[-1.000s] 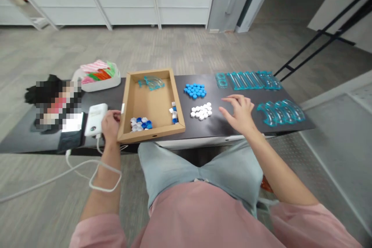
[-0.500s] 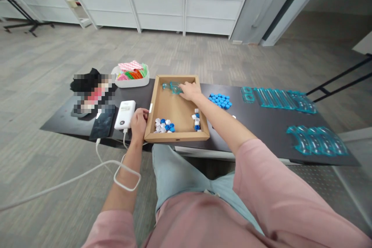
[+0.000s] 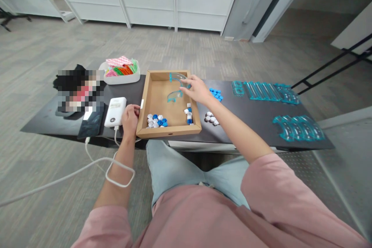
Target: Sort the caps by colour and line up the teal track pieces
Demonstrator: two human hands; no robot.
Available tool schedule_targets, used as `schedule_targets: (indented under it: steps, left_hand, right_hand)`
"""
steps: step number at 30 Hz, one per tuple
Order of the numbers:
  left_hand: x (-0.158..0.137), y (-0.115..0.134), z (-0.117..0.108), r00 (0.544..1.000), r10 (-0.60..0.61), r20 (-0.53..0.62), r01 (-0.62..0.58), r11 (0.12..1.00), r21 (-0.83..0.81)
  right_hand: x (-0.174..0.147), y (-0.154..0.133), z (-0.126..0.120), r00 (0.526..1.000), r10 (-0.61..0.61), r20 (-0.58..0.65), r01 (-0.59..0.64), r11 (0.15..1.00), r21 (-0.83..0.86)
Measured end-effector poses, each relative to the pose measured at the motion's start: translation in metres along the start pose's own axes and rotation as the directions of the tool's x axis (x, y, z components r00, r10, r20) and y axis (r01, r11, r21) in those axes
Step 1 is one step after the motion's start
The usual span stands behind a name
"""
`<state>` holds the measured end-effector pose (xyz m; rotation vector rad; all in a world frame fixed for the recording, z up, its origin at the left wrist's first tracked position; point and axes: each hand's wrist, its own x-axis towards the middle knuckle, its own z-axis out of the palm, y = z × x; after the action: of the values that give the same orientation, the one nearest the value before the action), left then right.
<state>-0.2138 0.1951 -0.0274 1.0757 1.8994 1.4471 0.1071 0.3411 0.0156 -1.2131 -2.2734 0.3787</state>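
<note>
A shallow cardboard box [image 3: 171, 130] lies on the dark table. My left hand [image 3: 130, 119] is at its left wall, fingers curled against the edge. My right hand [image 3: 197, 90] reaches over the box's right wall, thumb and fingers closed on a clear teal curved plastic track piece [image 3: 175, 95]. Part of that piece is hidden by the fingers. Close behind the fingertips, a second curved track piece [image 3: 178, 76] is at the far end of the box. Blue and white hexagonal blocks [image 3: 157, 121] lie in the near left corner, with a smaller row of blocks [image 3: 189, 114] along the right wall.
Right of the box lie blue blocks [image 3: 216, 94] and white blocks [image 3: 211, 118]. Farther right are teal straight pieces [image 3: 261, 92] and curved pieces [image 3: 299, 128]. To the left are a white power bank [image 3: 115, 112], a phone [image 3: 92, 121], cables and a white basket [image 3: 122, 79].
My right hand has drawn back toward me and right, and the two curved pieces now show apart. My left hand stays at the box's edge. The view has shifted.
</note>
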Motion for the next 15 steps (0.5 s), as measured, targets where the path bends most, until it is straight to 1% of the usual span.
schedule_targets:
  steps: [3,5,7,11,15]
  left_hand:
    - [0.000,0.006,0.000,1.000,-0.006,-0.004,0.006,1.000,0.005]
    - [0.000,0.008,0.000,1.000,-0.009,-0.007,0.009,1.000,0.012]
    - [0.000,0.009,0.000,1.000,-0.014,-0.012,0.014,1.000,0.021]
    - [-0.001,0.012,0.000,0.999,-0.022,-0.029,0.024,0.999,0.043]
    - [-0.003,0.017,0.001,0.999,-0.037,-0.038,0.039,0.998,0.057]
  right_hand:
    - [-0.028,0.019,-0.016,0.996,0.054,-0.076,-0.051,0.998,0.048]
    - [-0.041,0.030,-0.021,0.991,0.092,-0.100,-0.085,0.994,0.073]
    - [-0.046,0.038,-0.020,0.984,0.120,-0.132,-0.108,0.990,0.092]
    - [-0.039,0.042,-0.010,0.967,0.140,-0.211,-0.121,0.988,0.098]
    - [-0.019,0.031,0.003,0.961,0.160,-0.225,-0.141,0.985,0.098]
